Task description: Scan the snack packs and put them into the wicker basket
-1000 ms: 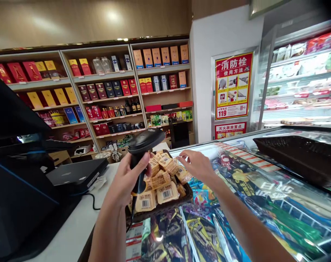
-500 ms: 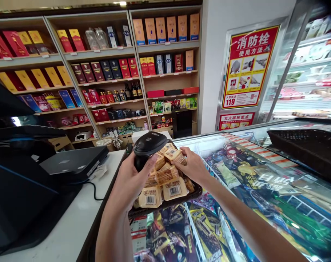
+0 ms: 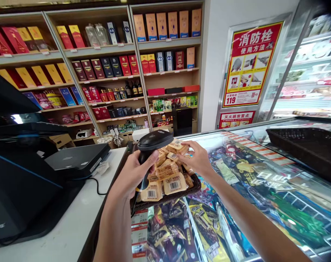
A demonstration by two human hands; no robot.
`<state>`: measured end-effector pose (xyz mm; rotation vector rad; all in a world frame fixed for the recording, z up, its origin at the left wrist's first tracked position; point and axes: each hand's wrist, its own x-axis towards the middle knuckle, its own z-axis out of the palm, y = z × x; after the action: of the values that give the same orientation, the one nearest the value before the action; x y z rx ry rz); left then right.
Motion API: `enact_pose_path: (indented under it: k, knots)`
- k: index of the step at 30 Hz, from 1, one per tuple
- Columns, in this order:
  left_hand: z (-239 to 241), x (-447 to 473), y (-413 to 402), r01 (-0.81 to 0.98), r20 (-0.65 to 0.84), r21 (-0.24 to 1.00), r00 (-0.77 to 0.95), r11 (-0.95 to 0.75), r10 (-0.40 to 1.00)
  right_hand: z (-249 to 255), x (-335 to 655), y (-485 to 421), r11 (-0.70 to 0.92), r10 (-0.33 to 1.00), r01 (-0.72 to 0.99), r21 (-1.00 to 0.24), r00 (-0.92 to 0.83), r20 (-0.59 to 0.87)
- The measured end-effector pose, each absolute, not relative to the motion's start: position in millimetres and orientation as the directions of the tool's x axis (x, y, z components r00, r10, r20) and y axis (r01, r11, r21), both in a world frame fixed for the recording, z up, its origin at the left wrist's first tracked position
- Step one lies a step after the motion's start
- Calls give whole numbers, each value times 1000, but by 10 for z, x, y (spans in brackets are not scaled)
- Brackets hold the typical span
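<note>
My left hand (image 3: 136, 169) is wrapped around the handle of a black barcode scanner (image 3: 155, 140), its head over the far side of a dark woven basket (image 3: 191, 188). Wrapped, pale-brown packaged snacks with barcode labels fill the basket in a heap. With thumb and fingers, my right hand (image 3: 197, 160) grips one snack pack (image 3: 178, 145) above the pile, just right of the scanner head. Two more packs (image 3: 175, 183) lie label up at the basket's near edge. The scanner's lower handle and cord reach down past my left wrist.
Under the basket is a glass-topped freezer (image 3: 209, 225) holding bagged and wrapped goods. To the left, a white counter (image 3: 70, 214) carries a black flat device (image 3: 80, 160) and a dark terminal (image 3: 18, 189). Another black basket (image 3: 299, 149) sits right; boxed goods fill shelves (image 3: 111, 80) behind.
My left hand has moved slightly right with the scanner, showing more of its handle. My right hand has lifted the snack pack a little up and right from the heap.
</note>
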<state>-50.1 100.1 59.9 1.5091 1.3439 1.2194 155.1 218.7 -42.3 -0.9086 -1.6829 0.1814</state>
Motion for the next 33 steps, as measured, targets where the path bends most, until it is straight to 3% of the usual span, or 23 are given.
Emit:
enact_pose_path:
  k: [6, 11, 25, 28, 33]
  knots:
    - [523, -395, 1120, 276, 43, 960, 10, -44, 999, -151, 1812, 2066, 690, 544, 631, -353, -132, 828]
    - [482, -316, 1160, 335, 53, 940, 30, -60, 998, 81, 2108, 1888, 574, 591, 783, -240, -193, 783]
    - [488, -168, 1087, 351, 105, 927, 89, -130, 990, 139, 2247, 1920, 565, 629, 792, -230, -233, 742]
    - [508, -163, 1073, 375, 88, 921, 69, -108, 994, 126, 2336, 2014, 392, 722, 879, -272, -110, 683]
    - [529, -203, 1064, 384, 104, 917, 31, -108, 994, -256, 2865, 2592, -44, 847, 930, -365, 229, 481]
